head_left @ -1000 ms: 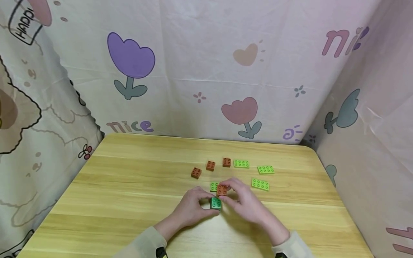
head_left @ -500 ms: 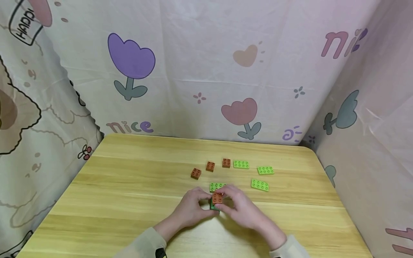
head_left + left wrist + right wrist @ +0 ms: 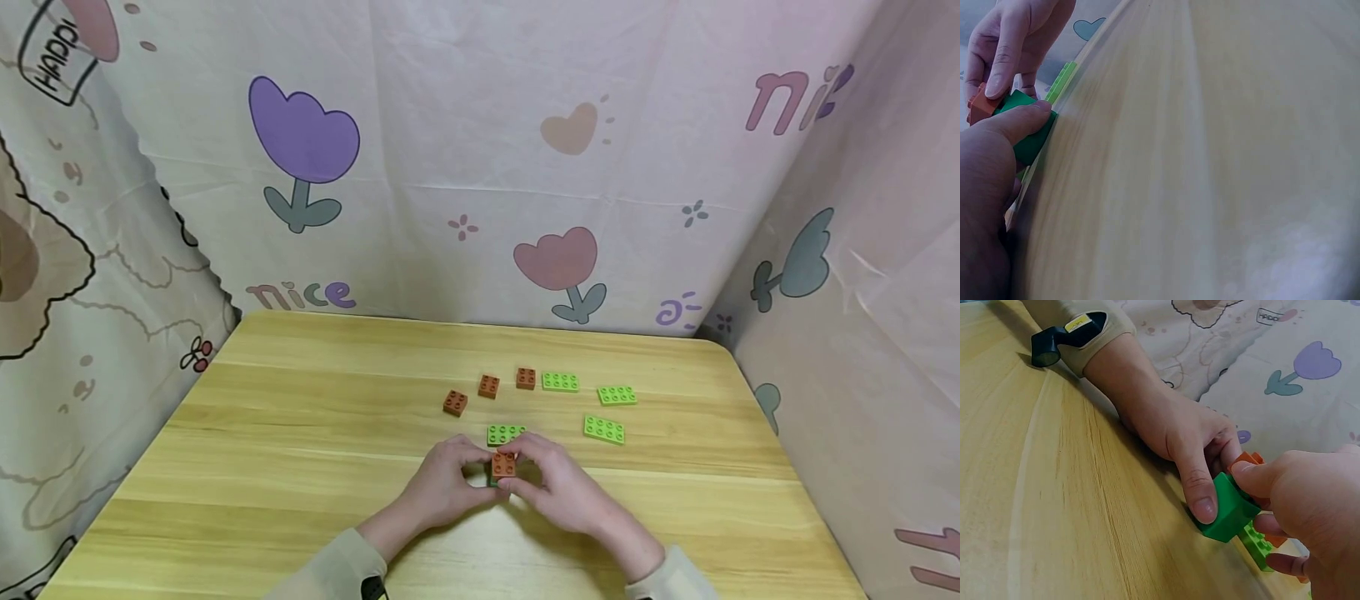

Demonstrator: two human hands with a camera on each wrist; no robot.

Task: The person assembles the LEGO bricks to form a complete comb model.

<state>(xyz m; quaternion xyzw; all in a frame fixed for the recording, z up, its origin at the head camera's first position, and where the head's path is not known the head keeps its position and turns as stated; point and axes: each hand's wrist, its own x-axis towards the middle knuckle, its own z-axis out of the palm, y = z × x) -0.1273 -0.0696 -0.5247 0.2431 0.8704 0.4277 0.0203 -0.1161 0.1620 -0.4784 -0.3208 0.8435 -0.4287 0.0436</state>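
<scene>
My left hand (image 3: 450,475) pinches a dark green toy building block (image 3: 1230,511) between thumb and fingers, holding it down at the table. An orange-brown 2x2 block (image 3: 503,464) sits over the green one, and my right hand (image 3: 562,483) pinches its sides with thumb and fingertips. From above, the orange-brown block covers nearly all of the green. In the left wrist view the orange-brown block (image 3: 982,107) lies right at the green block's studded end. Just behind both hands is a light green 2x4 block (image 3: 506,434), partly overlapped by the right fingers.
Behind the hands, three orange-brown 2x2 blocks (image 3: 489,386) lie in a loose arc on the wooden table (image 3: 300,417). Three more light green 2x4 blocks (image 3: 604,429) continue it to the right. A printed cloth (image 3: 420,167) hangs around the table's back and sides.
My right hand has brought the orange-brown block left and toward me, from beside the light green block onto the dark green block. My left hand has stayed in place.
</scene>
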